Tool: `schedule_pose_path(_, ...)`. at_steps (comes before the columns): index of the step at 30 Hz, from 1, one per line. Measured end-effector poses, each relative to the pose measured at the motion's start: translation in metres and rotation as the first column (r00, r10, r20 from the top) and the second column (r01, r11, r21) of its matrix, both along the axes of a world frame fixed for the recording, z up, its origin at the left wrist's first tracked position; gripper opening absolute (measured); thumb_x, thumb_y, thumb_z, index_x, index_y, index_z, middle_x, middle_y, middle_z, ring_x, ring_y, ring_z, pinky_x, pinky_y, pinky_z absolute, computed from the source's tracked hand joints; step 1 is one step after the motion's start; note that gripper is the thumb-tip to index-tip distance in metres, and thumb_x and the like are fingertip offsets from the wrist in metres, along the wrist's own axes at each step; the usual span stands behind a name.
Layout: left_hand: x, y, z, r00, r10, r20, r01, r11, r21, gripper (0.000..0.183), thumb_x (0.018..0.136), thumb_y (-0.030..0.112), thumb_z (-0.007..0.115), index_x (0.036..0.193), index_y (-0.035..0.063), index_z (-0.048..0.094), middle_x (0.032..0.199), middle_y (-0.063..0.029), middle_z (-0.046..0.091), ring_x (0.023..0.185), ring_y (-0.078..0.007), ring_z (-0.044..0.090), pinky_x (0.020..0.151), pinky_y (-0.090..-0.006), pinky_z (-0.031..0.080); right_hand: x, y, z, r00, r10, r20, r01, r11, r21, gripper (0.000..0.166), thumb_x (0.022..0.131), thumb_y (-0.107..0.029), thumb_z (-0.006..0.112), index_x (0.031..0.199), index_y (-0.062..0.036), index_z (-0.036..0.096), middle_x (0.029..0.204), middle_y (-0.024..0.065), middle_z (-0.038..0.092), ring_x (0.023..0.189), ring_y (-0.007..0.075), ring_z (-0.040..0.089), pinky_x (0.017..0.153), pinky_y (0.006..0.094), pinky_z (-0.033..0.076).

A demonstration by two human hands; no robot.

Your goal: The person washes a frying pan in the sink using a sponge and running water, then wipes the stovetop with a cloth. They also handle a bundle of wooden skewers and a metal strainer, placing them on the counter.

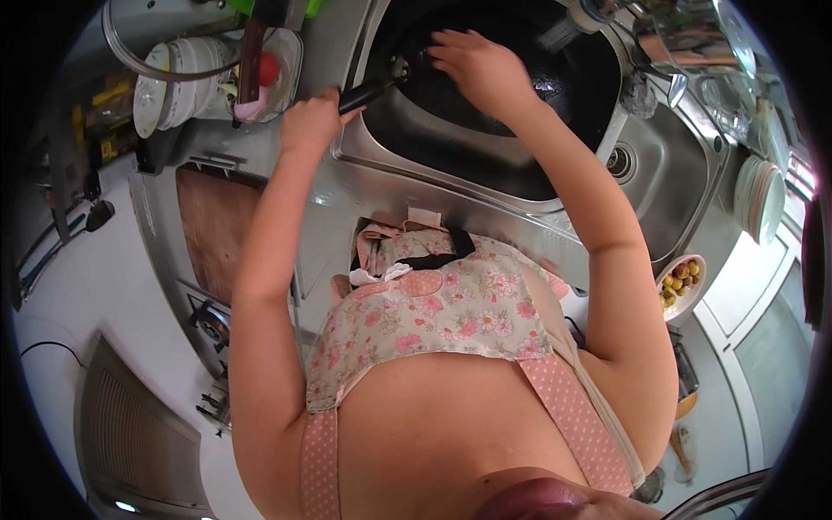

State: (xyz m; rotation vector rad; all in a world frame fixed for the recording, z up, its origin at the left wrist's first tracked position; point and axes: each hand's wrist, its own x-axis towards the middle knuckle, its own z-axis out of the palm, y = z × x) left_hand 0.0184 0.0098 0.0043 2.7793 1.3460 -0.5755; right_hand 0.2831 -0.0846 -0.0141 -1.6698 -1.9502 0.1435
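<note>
My left hand grips the black handle of a dark wok. The wok lies in the large basin of a stainless steel sink. Over the wok's inside, my right hand is slightly blurred, with its fingers spread and nothing seen in it. Whether its fingertips touch the wok I cannot tell. Water runs from the faucet into the wok, right of that hand. Wet highlights shine on the dark surface.
A scouring pad sits by the smaller basin. To the right stand plates and a bowl of small fruit. At left are stacked bowls, a wooden-handled knife, a red tomato in a clear container and a cutting board.
</note>
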Motion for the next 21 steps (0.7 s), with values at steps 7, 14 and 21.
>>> schedule_pose_path(7,0.001,0.000,-0.002,1.000,0.013,0.020,-0.012,1.000,-0.025,0.058,0.082,0.065,0.057,0.087,0.0072,0.060,0.069,-0.0155,0.068,0.068,-0.0353,0.069,0.060,-0.0451,0.056,0.028,-0.061,0.020,0.992,-0.105,-0.076,0.106,0.994,0.012,0.023,0.085,-0.012,0.065,0.107,-0.0071,0.069,0.120,0.0097,0.065,0.115,0.0255,0.059,0.101,0.0394,0.047)
schedule_pose_path(14,-0.001,0.000,-0.004,0.999,0.021,0.029,-0.021,1.000,-0.015,0.060,0.083,0.067,0.054,0.087,0.0073,0.060,0.068,-0.0155,0.067,0.067,-0.0349,0.069,0.058,-0.0448,0.055,0.008,0.008,0.007,1.000,-0.028,0.015,0.028,0.999,-0.042,0.022,0.088,-0.017,0.063,0.107,-0.0113,0.069,0.118,0.0067,0.065,0.109,0.0253,0.061,0.099,0.0367,0.049)
schedule_pose_path(21,0.000,0.002,-0.004,0.999,-0.009,0.031,0.009,1.000,-0.007,0.059,0.083,0.066,0.055,0.087,0.0072,0.059,0.069,-0.0158,0.068,0.068,-0.0352,0.069,0.059,-0.0451,0.056,-0.022,0.071,0.005,0.946,0.155,0.284,-0.021,0.904,-0.426,0.017,0.086,-0.020,0.059,0.093,-0.0102,0.070,0.105,0.0088,0.068,0.101,0.0262,0.064,0.089,0.0380,0.050)
